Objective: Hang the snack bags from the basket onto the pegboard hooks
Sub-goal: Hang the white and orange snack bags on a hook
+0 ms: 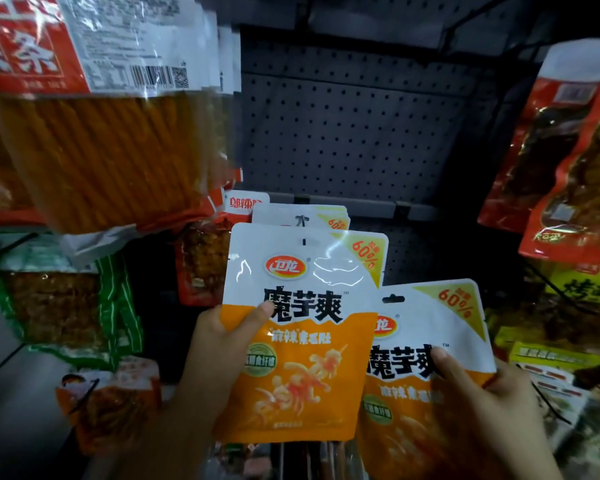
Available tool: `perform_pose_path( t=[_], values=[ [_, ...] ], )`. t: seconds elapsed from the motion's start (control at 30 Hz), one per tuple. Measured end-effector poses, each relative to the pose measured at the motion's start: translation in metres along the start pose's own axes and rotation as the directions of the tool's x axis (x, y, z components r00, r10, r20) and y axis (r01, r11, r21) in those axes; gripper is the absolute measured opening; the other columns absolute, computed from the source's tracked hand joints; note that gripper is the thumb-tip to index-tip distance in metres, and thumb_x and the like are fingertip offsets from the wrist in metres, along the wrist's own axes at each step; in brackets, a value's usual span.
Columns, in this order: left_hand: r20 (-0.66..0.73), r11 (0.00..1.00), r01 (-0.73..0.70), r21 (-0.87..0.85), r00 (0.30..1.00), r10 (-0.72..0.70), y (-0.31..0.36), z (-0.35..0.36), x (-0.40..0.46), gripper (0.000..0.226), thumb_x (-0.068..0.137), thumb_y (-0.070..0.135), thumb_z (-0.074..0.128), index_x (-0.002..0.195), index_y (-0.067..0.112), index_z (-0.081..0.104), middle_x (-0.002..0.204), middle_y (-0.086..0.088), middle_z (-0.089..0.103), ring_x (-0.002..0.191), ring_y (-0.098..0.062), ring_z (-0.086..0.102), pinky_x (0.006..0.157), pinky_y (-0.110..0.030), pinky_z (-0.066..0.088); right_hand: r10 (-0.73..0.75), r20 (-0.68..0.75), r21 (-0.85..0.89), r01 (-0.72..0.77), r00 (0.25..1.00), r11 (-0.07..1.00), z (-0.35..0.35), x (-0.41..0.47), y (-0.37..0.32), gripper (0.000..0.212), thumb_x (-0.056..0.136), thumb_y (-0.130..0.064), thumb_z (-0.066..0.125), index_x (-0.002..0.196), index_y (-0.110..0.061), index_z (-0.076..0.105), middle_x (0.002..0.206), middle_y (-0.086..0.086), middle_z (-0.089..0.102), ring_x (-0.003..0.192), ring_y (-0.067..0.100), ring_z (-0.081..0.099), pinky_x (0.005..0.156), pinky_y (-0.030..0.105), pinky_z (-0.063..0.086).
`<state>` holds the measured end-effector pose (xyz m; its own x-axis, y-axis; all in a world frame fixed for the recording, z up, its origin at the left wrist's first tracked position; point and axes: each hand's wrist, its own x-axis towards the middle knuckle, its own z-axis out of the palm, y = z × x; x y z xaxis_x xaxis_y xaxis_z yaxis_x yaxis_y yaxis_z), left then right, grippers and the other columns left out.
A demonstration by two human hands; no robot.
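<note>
My left hand (219, 344) pinches one snack bag (302, 334) upright, its hang-hole topmost, just below the hung bags (298, 216) on the pegboard (343, 133); my right hand (482, 386) grips another bag (430, 341).

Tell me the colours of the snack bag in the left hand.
White on top, orange below, with black lettering, seen in the head view: snack bag in the left hand.

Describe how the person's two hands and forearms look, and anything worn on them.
Both the left hand and the right hand are bare: no gloves, rings or watch show. The forearms are bare too, with no sleeve in view down to the frame's bottom edge. The fingers have short, unpainted nails.
</note>
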<state>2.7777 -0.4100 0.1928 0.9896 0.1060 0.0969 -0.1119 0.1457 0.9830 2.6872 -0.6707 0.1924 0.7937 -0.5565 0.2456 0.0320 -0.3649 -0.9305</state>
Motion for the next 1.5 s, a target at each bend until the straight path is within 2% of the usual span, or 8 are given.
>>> perform_pose_path(
  t=[0.27, 0.5, 0.63, 1.03, 1.17, 1.23, 1.37, 1.5],
  values=[
    [0.042, 1.0, -0.021, 0.023, 0.999, 0.02, -0.019, -0.001, -0.027, 0.03, 0.082, 0.015, 0.068, 0.073, 0.043, 0.074, 0.07, 0.003, 0.075, 0.061, -0.017, 0.072, 0.046, -0.019, 0.052, 0.069, 0.018, 0.079, -0.07, 0.997, 0.994, -0.005, -0.01, 0.004, 0.035, 0.055, -0.059, 0.069, 0.071, -0.027, 0.072, 0.048, 0.007, 0.065, 0.039, 0.016, 0.057, 0.049, 0.034, 0.046],
    [-0.084, 0.998, -0.057, 0.036, 0.995, 0.06, -0.024, -0.006, -0.027, 0.011, 0.081, 0.016, 0.07, 0.075, 0.026, 0.071, 0.068, 0.01, 0.073, 0.059, -0.011, 0.07, 0.043, -0.015, 0.049, 0.051, 0.05, 0.102, -0.056, 0.997, 0.993, -0.002, -0.011, 0.008, 0.031, 0.059, -0.054, 0.069, 0.064, -0.023, 0.071, 0.042, 0.002, 0.059, 0.034, 0.006, 0.049, 0.051, 0.028, 0.04],
    [-0.111, 0.999, -0.021, 0.042, 0.994, 0.025, -0.029, -0.011, -0.026, 0.006, 0.081, 0.019, 0.07, 0.08, 0.025, 0.068, 0.069, 0.008, 0.074, 0.06, -0.014, 0.071, 0.045, -0.02, 0.051, 0.058, 0.058, 0.072, -0.062, 0.997, 0.995, -0.002, -0.012, 0.012, 0.046, 0.062, -0.05, 0.07, 0.058, -0.005, 0.064, 0.044, 0.008, 0.059, 0.036, 0.012, 0.049, 0.049, 0.028, 0.04],
    [-0.025, 0.993, -0.057, 0.105, 0.998, 0.06, -0.037, -0.007, -0.004, 0.008, 0.084, 0.023, 0.069, 0.079, 0.03, 0.068, 0.067, 0.018, 0.072, 0.062, -0.002, 0.069, 0.045, -0.011, 0.048, -0.077, 0.067, -0.161, 0.087, 0.995, 0.983, -0.022, -0.012, 0.01, 0.029, 0.077, -0.035, 0.071, 0.058, -0.015, 0.064, 0.046, -0.003, 0.064, 0.038, 0.008, 0.059, 0.038, 0.023, 0.039],
    [-0.006, 0.988, -0.059, 0.144, 0.998, 0.061, -0.041, -0.005, 0.025, 0.005, 0.086, 0.03, 0.067, 0.085, 0.034, 0.065, 0.078, 0.012, 0.073, 0.075, -0.008, 0.07, 0.064, -0.025, 0.055, -0.107, 0.106, -0.218, 0.128, 0.989, 0.968, -0.031, -0.01, 0.008, 0.035, 0.078, -0.025, 0.073, 0.048, -0.016, 0.057, 0.038, -0.007, 0.058, 0.031, 0.002, 0.05, 0.033, 0.01, 0.032],
    [0.008, 0.989, -0.061, 0.136, 0.998, 0.06, -0.042, -0.001, 0.038, 0.006, 0.086, 0.03, 0.067, 0.085, 0.035, 0.066, 0.087, 0.012, 0.071, 0.086, -0.015, 0.069, 0.076, -0.034, 0.054, -0.089, 0.126, -0.195, 0.112, 0.988, 0.974, -0.029, -0.009, 0.009, 0.03, 0.077, -0.025, 0.075, 0.054, -0.012, 0.062, 0.045, -0.005, 0.064, 0.037, 0.005, 0.057, 0.036, 0.013, 0.039],
    [0.029, 0.995, 0.013, 0.094, 0.999, -0.016, -0.048, 0.008, 0.058, 0.003, 0.085, 0.029, 0.068, 0.082, 0.028, 0.069, 0.084, 0.007, 0.074, 0.085, -0.02, 0.071, 0.077, -0.037, 0.057, -0.033, 0.162, -0.091, 0.048, 0.986, 0.995, -0.018, -0.012, 0.013, 0.033, 0.074, -0.034, 0.074, 0.065, -0.003, 0.068, 0.058, 0.008, 0.07, 0.05, 0.02, 0.066, 0.046, 0.032, 0.048],
    [0.02, 0.995, 0.086, 0.058, 0.996, -0.088, -0.049, 0.016, 0.072, 0.004, 0.085, 0.029, 0.069, 0.083, 0.025, 0.07, 0.08, 0.004, 0.075, 0.081, -0.021, 0.072, 0.072, -0.035, 0.059, 0.008, 0.218, 0.093, -0.029, 0.976, 0.995, 0.002, -0.018, 0.003, 0.013, 0.068, -0.04, 0.069, 0.067, -0.027, 0.073, 0.047, -0.004, 0.064, 0.038, 0.005, 0.057, 0.038, 0.018, 0.041]
  ],
)
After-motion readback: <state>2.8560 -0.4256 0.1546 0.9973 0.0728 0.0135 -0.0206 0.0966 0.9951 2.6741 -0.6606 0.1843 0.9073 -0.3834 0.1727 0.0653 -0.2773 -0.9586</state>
